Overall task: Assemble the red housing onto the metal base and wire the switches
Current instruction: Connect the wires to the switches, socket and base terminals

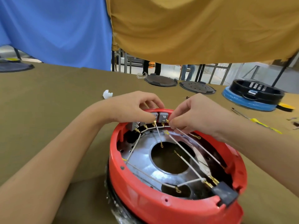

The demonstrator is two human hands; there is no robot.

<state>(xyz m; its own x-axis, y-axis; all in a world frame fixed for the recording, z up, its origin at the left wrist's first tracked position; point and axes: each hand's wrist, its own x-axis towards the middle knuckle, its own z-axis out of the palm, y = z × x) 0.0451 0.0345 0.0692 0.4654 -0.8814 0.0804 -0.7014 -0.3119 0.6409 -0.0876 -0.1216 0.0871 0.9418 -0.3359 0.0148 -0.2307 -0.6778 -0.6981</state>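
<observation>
Both of our hands are busy at the far edge of the red housing (161, 202). Our left hand (132, 107) has its fingers curled, and its fingertips pinch a gold wire end (155, 122) right at the gray switches (159, 117). Our right hand (195, 113) pinches a white wire (199, 145) with thumb and finger, just beside the switch on the right.

We see a big brown table (48, 110) under everything. Behind it hang a blue cloth (56, 29) on the left and a yellow-brown cloth (202, 29) on the right.

The red housing is a big ring, near us, a bit to the right. It sits on the shiny metal base (145, 165), which has a round hole in the middle. White wires with little gold ends cross over the base from the switches to a dark plug block (224, 193) on the near right rim.

Far on the right sits a black ring on a blue ring (252, 97). Two flat dark round lids (161, 80) lie at the far edge of the table. A yellow-handled tool (265, 125) lies on the right. A small crumpled white scrap (107, 94) lies to the far left of our hands.
</observation>
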